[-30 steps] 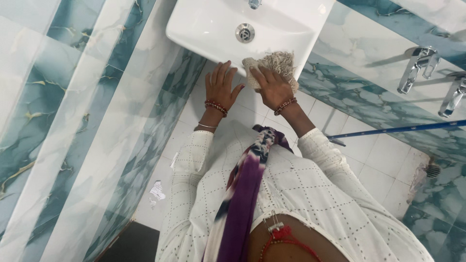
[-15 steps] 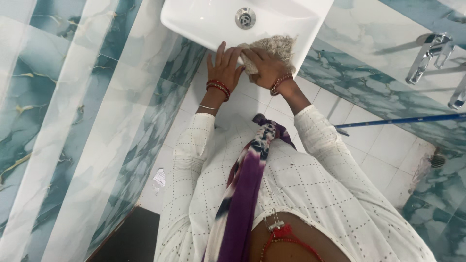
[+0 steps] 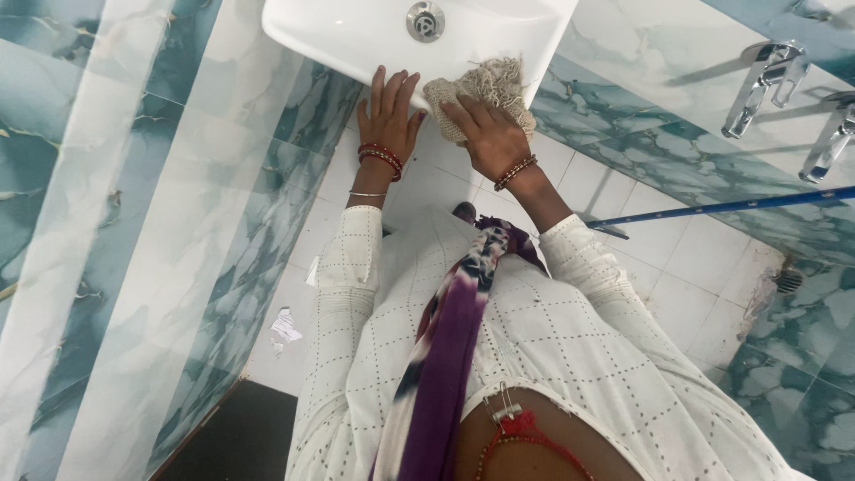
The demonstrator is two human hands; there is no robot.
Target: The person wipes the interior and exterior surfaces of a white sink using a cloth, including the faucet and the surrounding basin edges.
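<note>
the frayed beige scrubbing cloth (image 3: 485,93) sits against the front rim of the white washbasin (image 3: 356,36), just right of its middle. your right hand (image 3: 488,138) presses on it, grip closed over the cloth with fingers spread across it. your left hand (image 3: 387,116) lies flat on the rim just beside it, grip released, holding nothing. the drain (image 3: 426,20) is above. chrome taps (image 3: 766,80) and a blue rod (image 3: 730,207) stand well apart on the right.

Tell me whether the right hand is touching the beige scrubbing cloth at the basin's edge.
Touching. The head view shows the right hand pressed flat on the beige scrubbing cloth, fingers spread over it against the white basin's front rim.
</note>
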